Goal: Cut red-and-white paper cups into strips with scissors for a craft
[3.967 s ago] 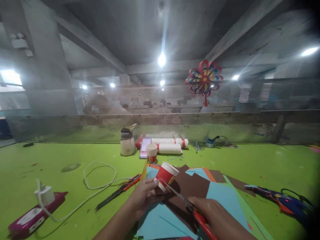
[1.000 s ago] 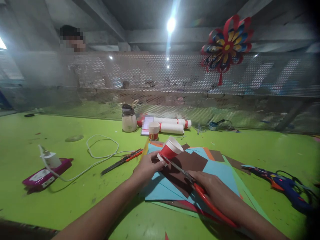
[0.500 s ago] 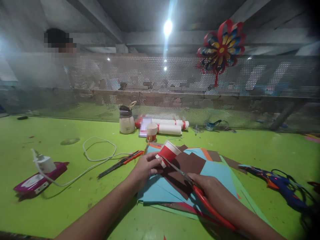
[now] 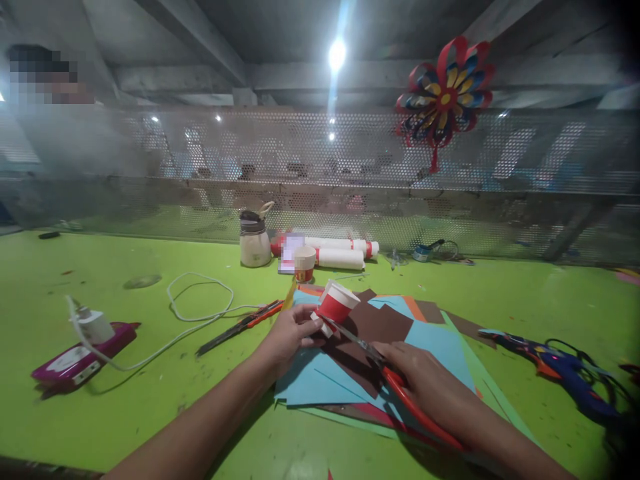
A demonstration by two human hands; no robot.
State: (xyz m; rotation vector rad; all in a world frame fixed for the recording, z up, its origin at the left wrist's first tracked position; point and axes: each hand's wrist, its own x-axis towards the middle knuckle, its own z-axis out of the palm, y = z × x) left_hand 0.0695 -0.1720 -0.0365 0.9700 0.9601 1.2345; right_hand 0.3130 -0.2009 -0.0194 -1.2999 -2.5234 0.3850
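My left hand (image 4: 297, 328) pinches a red and white paper cup (image 4: 337, 303) near its base, with the cup tilted and its mouth up to the right. In my right hand (image 4: 417, 373) is a pair of scissors (image 4: 400, 387) with long red handles. The scissor blades lie at the lower part of the cup, where a piece of the white base stands partly apart from the red wall. Beneath both hands lies a stack of coloured sheets, with blue paper (image 4: 440, 353) and brown paper (image 4: 383, 327) on top.
A second paper cup (image 4: 305, 265) stands behind, beside white rolls (image 4: 340, 259) and a jar (image 4: 255, 241). A utility knife (image 4: 240, 328) and a purple power strip (image 4: 85, 357) with a white cable lie left. A blue glue gun (image 4: 560, 367) lies right. A mesh partition (image 4: 320, 153) closes the back.
The scissor blades have cut further across the cup's lower part, and the cup's upper part has tipped more upright. Behind the partition, a person has moved left.
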